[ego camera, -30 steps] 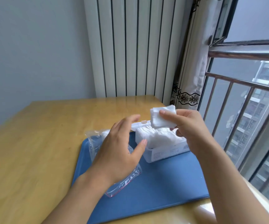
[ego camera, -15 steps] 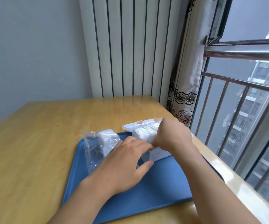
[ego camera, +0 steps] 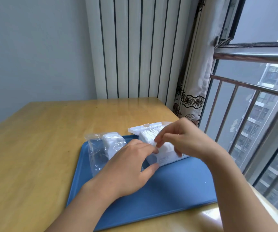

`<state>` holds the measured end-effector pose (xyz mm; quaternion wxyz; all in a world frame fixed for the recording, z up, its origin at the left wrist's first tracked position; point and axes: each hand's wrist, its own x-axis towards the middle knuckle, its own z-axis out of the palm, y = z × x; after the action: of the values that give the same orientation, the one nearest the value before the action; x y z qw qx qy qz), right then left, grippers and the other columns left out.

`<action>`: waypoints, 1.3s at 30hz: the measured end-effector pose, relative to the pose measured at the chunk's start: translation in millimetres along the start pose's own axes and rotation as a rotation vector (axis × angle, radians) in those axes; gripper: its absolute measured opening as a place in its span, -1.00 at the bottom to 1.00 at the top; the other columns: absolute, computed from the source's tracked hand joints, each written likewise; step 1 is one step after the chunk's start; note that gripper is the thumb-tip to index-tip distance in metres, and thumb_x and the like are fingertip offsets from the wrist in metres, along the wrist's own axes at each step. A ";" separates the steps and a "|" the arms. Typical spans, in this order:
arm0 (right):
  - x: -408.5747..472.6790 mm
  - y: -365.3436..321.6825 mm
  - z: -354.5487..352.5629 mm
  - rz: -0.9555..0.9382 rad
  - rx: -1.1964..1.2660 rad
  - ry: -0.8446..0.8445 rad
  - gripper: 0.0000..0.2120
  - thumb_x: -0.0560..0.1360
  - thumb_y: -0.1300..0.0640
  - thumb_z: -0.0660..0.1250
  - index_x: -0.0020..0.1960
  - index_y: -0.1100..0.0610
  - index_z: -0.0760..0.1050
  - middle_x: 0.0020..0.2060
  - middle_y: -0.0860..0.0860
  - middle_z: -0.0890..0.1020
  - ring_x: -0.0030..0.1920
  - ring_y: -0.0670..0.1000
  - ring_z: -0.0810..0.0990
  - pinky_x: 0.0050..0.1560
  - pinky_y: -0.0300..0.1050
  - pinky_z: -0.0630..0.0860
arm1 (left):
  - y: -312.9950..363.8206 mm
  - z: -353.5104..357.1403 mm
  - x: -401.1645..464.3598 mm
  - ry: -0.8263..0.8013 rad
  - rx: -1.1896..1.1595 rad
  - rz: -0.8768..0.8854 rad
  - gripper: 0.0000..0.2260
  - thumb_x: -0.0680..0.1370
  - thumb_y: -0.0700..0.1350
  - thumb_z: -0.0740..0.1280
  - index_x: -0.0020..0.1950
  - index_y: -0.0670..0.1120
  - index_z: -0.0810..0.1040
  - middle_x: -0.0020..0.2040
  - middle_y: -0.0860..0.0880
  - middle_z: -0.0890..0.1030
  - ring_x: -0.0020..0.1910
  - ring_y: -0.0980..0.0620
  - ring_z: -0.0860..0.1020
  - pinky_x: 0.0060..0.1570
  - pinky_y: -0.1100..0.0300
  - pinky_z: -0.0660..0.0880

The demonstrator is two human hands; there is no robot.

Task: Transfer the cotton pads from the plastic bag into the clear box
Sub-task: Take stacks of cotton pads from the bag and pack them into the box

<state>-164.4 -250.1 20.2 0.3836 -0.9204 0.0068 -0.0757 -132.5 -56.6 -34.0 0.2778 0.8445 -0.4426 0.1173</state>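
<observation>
The clear box (ego camera: 168,160) stands on the blue tray, its lid (ego camera: 145,128) flipped open behind it, and it is packed with white cotton pads (ego camera: 149,133). My right hand (ego camera: 185,139) hovers over the box, its spread, blurred fingertips resting on the top of the pads and holding nothing. My left hand (ego camera: 130,164) holds the box's near left corner, thumb against the front wall and fingers on top. The plastic bag (ego camera: 98,151) lies to the left on the tray with a few pads (ego camera: 110,139) left at its far end.
The blue tray (ego camera: 168,190) sits on a wooden table (ego camera: 34,148) near its right edge. A radiator (ego camera: 135,47) and curtain (ego camera: 195,72) stand behind it. A window with metal bars (ego camera: 252,89) runs along the right.
My right hand brought a stack of pads down into the box and let it go. My left hand moved from the bag to the box's corner.
</observation>
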 end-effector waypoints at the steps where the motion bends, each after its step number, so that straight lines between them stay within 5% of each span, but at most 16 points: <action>1: -0.9 -2.3 4.2 0.028 -0.052 -0.086 -0.78 0.47 0.19 0.26 -0.18 0.13 0.70 -0.24 0.07 0.72 -0.55 -0.01 0.53 -0.42 -0.18 0.40 | -0.7 0.3 0.5 0.000 -0.002 -0.001 -0.68 0.59 0.10 0.32 0.33 0.11 0.53 0.20 0.22 0.55 0.29 0.26 0.36 0.29 0.30 0.35; 3: -0.9 -3.7 13.4 0.089 -0.155 -0.194 -0.71 0.50 0.10 0.21 -0.10 0.30 0.60 -0.28 0.30 0.53 -0.54 0.05 0.58 -0.47 -0.20 0.35 | -2.2 1.2 1.6 -0.010 0.001 0.008 -0.73 0.58 0.09 0.33 0.28 0.11 0.55 0.15 0.22 0.58 0.24 0.22 0.40 0.25 0.24 0.39; 5: -0.7 -4.9 17.3 0.197 -0.237 -0.265 -0.62 0.58 0.02 0.12 0.03 0.30 0.54 -0.36 0.18 0.37 -0.49 0.08 0.65 -0.45 -0.17 0.31 | -3.6 1.1 1.6 -0.001 -0.009 0.014 -0.78 0.58 0.08 0.33 0.21 0.11 0.56 0.10 0.22 0.58 0.19 0.22 0.41 0.21 0.21 0.42; 9: -4.3 -10.7 17.2 0.328 -0.316 -0.267 -0.56 0.62 -0.09 -0.01 0.13 0.14 0.55 -0.30 0.10 0.40 -0.32 0.17 0.74 -0.28 -0.04 0.30 | -6.3 2.3 1.3 0.012 0.006 0.021 -0.77 0.58 0.09 0.31 0.23 0.14 0.53 0.15 0.25 0.56 0.21 0.25 0.39 0.23 0.22 0.42; 13: -3.2 -11.7 21.8 0.188 -0.201 -0.245 -0.59 0.62 -0.08 0.05 -0.03 0.17 0.54 -0.11 0.22 0.54 -0.41 0.16 0.70 -0.26 0.07 0.40 | -1.1 -3.5 2.9 0.032 -0.073 0.022 -0.77 0.56 0.07 0.35 0.22 0.13 0.58 0.12 0.26 0.59 0.20 0.25 0.47 0.21 0.26 0.43; 16: -8.7 -17.4 11.5 -0.042 0.065 -0.076 -0.69 0.57 0.16 0.18 -0.16 0.17 0.67 -0.20 0.08 0.72 -0.48 0.03 0.57 -0.39 -0.04 0.50 | -5.7 -24.3 4.5 0.414 -0.225 -0.064 -0.87 0.51 0.01 0.42 0.03 0.06 0.67 -0.01 0.23 0.66 0.07 0.26 0.59 0.09 0.39 0.46; 18: -16.5 -26.8 7.1 -0.157 0.310 -0.304 -0.71 0.49 0.34 0.17 -0.14 0.28 0.69 -0.21 0.24 0.73 -0.31 0.10 0.63 -0.30 -0.12 0.50 | -21.4 -41.0 6.9 0.706 -0.173 -0.183 -0.85 0.49 0.01 0.40 0.02 0.03 0.67 -0.03 0.22 0.67 -0.02 0.30 0.58 0.04 0.45 0.42; 21: -27.0 -34.5 30.7 -0.193 0.309 -0.754 -0.66 0.49 0.39 0.15 0.14 0.41 0.62 0.07 0.37 0.67 0.05 0.15 0.67 0.17 -0.02 0.59 | -57.4 -49.2 4.3 0.636 -0.051 -0.492 -0.66 0.54 0.02 0.42 0.28 -0.05 0.59 0.21 0.01 0.64 0.20 0.08 0.54 0.16 0.28 0.37; 23: -22.1 -30.7 53.8 -0.312 -0.040 -0.579 -0.64 0.50 0.33 0.18 0.15 0.19 0.68 0.09 0.15 0.72 0.11 0.08 0.66 0.23 0.01 0.57 | -80.2 -40.2 1.1 0.461 -0.148 -0.673 -0.58 0.57 0.03 0.40 0.38 -0.08 0.52 0.32 -0.06 0.60 0.33 -0.06 0.52 0.28 0.16 0.37; 26: -9.2 -22.2 83.3 -0.418 -0.371 -0.314 -0.62 0.43 0.38 0.14 -0.17 -0.07 0.54 -0.17 0.04 0.61 -0.14 0.17 0.55 -0.07 0.19 0.57 | -101.0 -27.6 -1.5 0.349 -0.449 -0.774 -0.72 0.54 0.15 0.36 0.06 -0.03 0.66 -0.03 -0.01 0.67 0.01 0.01 0.61 0.06 0.16 0.42; 29: 3.4 -13.7 100.2 -0.439 -0.395 -0.138 -0.56 0.34 0.45 0.15 -0.03 -0.02 0.54 -0.03 -0.01 0.58 -0.07 0.09 0.57 -0.05 0.10 0.60 | -106.4 -25.1 -3.1 0.305 -0.554 -0.755 -0.53 0.48 0.21 0.33 -0.19 -0.23 0.58 -0.34 0.04 0.52 -0.29 0.05 0.45 -0.14 0.13 0.36; 33: 6.4 -15.5 97.5 -0.446 -0.268 -0.059 -0.57 0.49 0.42 0.25 0.19 -0.01 0.57 0.17 -0.09 0.55 0.12 -0.07 0.53 0.17 -0.22 0.47 | -100.9 -26.5 -4.3 0.271 -0.555 -0.755 -0.72 0.60 -0.04 0.35 -0.19 -0.20 0.66 -0.48 0.09 0.45 -0.43 0.09 0.37 -0.25 0.18 0.35; 35: 4.3 -18.8 96.6 -0.410 -0.229 -0.077 -0.53 0.57 0.31 0.27 0.43 0.00 0.46 0.37 -0.10 0.45 0.30 -0.10 0.48 0.29 -0.32 0.40 | -100.5 -26.4 -3.5 0.278 -0.587 -0.744 -0.76 0.60 -0.06 0.36 -0.18 -0.15 0.70 -0.44 0.01 0.53 -0.39 0.08 0.44 -0.22 0.18 0.41; 39: -4.8 -37.4 97.5 -0.348 -0.173 -0.044 -0.44 0.42 -0.19 0.09 0.30 -0.02 0.58 0.28 -0.06 0.49 0.11 0.04 0.63 0.15 -0.08 0.56 | -99.4 -28.8 -4.3 0.282 -0.683 -0.746 -0.72 0.60 -0.02 0.35 -0.14 -0.21 0.67 -0.23 -0.32 0.62 -0.25 -0.04 0.50 -0.11 0.08 0.45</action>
<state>-156.8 -154.6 -21.7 0.2843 -0.9386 -0.1544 -0.1198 -52.9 7.9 -48.6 0.6171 0.7819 -0.0832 -0.0282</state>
